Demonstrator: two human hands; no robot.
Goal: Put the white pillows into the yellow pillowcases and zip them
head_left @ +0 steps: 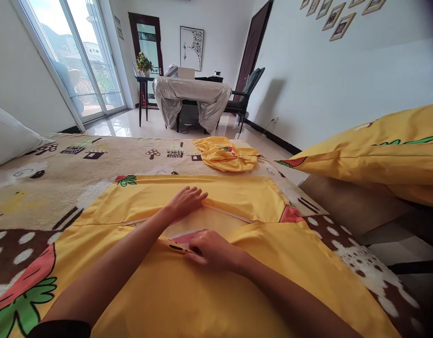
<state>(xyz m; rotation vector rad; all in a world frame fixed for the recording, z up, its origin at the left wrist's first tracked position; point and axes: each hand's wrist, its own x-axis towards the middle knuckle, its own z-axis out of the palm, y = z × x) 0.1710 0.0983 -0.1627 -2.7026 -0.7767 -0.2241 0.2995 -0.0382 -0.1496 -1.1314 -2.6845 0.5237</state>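
A yellow pillowcase (202,291) with red and green strawberry-like prints lies spread flat on the bed, its long slit open in the middle. My left hand (188,203) has its fingers curled over the far edge of that slit. At the near edge, my right hand (212,251) pinches the fabric, lifting it slightly so a pink and white patch of the inside shows between the hands. A crumpled yellow cloth (230,155) with a similar print sits beyond the pillowcase.
A patterned beige and brown blanket (132,157) covers the bed. To the right is a plump yellow pillow (385,145), and a white pillow (12,136) lies at the left. Past the bed stand a covered table (193,89) and a dark chair (246,91).
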